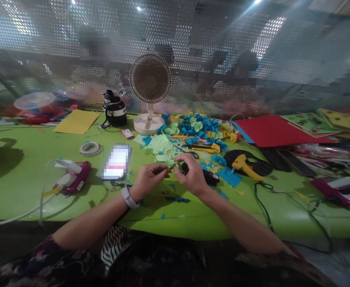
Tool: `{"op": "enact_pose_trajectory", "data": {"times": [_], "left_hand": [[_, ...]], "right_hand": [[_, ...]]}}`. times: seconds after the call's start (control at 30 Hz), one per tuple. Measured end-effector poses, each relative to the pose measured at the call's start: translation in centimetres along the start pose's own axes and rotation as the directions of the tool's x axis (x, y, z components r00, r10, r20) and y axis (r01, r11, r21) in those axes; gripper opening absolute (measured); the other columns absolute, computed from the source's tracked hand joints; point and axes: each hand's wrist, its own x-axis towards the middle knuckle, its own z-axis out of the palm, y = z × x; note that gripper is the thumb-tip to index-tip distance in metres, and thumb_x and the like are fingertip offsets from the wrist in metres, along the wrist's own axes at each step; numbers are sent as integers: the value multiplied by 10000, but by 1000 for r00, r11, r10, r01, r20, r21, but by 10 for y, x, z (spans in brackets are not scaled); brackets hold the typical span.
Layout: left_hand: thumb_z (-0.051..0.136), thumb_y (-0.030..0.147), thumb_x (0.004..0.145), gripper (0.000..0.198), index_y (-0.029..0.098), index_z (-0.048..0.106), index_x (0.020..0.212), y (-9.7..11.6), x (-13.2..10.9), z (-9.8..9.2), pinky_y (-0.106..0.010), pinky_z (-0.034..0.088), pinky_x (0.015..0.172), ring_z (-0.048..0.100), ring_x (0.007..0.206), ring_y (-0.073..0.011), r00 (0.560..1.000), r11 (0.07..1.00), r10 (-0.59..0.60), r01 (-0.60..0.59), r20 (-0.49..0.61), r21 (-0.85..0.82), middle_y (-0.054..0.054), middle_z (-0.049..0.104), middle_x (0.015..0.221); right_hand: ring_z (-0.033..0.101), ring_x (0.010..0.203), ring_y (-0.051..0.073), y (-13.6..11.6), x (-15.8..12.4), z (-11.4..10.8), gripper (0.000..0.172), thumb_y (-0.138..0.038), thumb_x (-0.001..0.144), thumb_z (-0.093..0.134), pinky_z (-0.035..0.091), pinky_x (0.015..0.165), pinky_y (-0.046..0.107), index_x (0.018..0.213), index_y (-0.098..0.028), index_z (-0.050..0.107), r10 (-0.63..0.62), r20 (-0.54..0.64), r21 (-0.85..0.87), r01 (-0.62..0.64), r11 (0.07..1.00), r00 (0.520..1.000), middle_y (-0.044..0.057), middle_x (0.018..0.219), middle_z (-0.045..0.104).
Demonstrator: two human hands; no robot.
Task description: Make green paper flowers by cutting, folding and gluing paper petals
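My left hand (148, 178) and my right hand (193, 175) meet over the middle of the table. Between their fingertips is a small piece of light green paper (171, 163), folded or curled. Both hands are closed in a pinch on it, though the fingers partly hide where they grip. Just beyond lie light green paper scraps (158, 144) and scissors (184, 150). Under my right hand and to its right is a black object (210, 177), partly covered. A dark blue twisted strip (177, 199) rests on the table nearer me.
Behind the scraps is a heap of blue, green and yellow paper flowers (197, 124). A fan (149, 124) stands at the back. On the right lie a yellow glue gun (246, 166) with its cord and red sheets (282, 129). A phone (117, 161), tape roll (90, 148) and power strip (80, 179) are left.
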Motion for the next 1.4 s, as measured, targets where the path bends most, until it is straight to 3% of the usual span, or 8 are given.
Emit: {"op": "enact_pose_trajectory", "data": {"times": [0.2,0.4,0.6,0.87,1.1,1.4], "left_hand": [[681,376,802,231,151,718,841,0,0,-1,-267,565,646,707,721,-188,1000,996,25,-25,7,80,-83,752,783],[741,466,725,338,134,683,757,8,4,0,-253,564,579,704,624,-173,979,963,-204,202,8,-176,-59,730,673],[778,463,684,357,121,688,741,11,8,-3,-209,537,547,682,578,-136,959,930,-280,281,37,-236,-58,730,653],[730,422,741,299,127,680,751,13,6,-4,-213,546,568,662,546,-122,970,943,-238,241,43,-229,-30,700,592],[689,427,781,299,128,677,774,12,4,-4,-240,568,595,692,599,-150,982,967,-181,188,54,-171,-53,724,656],[666,392,804,266,126,667,792,8,4,-6,-243,566,621,702,643,-158,990,981,-133,139,50,-137,-61,724,685]], "right_hand": [[618,960,253,1,2,-2,154,-183,789,569,513,856,411,938,-221,560,-35,24,-8,36,999,999,90,979,639],[553,1165,289,1,0,-3,370,-210,782,614,475,989,477,1140,-203,524,-144,0,-49,144,988,990,151,1209,573],[582,1136,274,5,-2,-1,184,-211,853,580,494,960,465,1036,-212,598,-246,45,-147,250,957,968,135,1197,601],[595,1128,263,6,0,-1,147,-227,880,568,495,963,472,1013,-226,632,-208,54,-85,212,974,977,116,1181,628],[603,1111,257,5,0,-3,142,-230,900,543,503,942,470,990,-239,653,-194,93,-80,201,976,977,104,1154,641],[624,1052,243,6,2,-3,122,-219,902,547,517,908,457,955,-234,656,-238,92,-93,246,965,967,100,1095,666]]}}
